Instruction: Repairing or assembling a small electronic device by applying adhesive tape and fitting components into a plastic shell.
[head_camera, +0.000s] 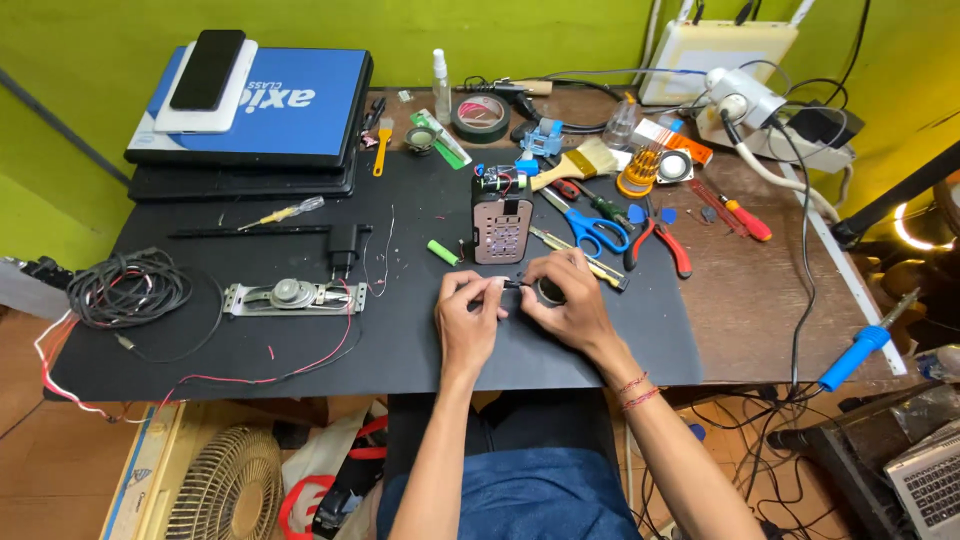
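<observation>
- A small dark part (517, 286) sits at centre frame, pinched between both hands just above the black surface (400, 340).
- Left hand (470, 318) closes narrow on its left end; right hand (568, 300) pinches the right end — the part's long axis runs left-right.
- A perforated module (500, 232) stands just above the hands — the nearest other thing.

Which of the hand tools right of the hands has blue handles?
The scissors, lying just above the right hand; the pliers beside them have red handles.
</observation>
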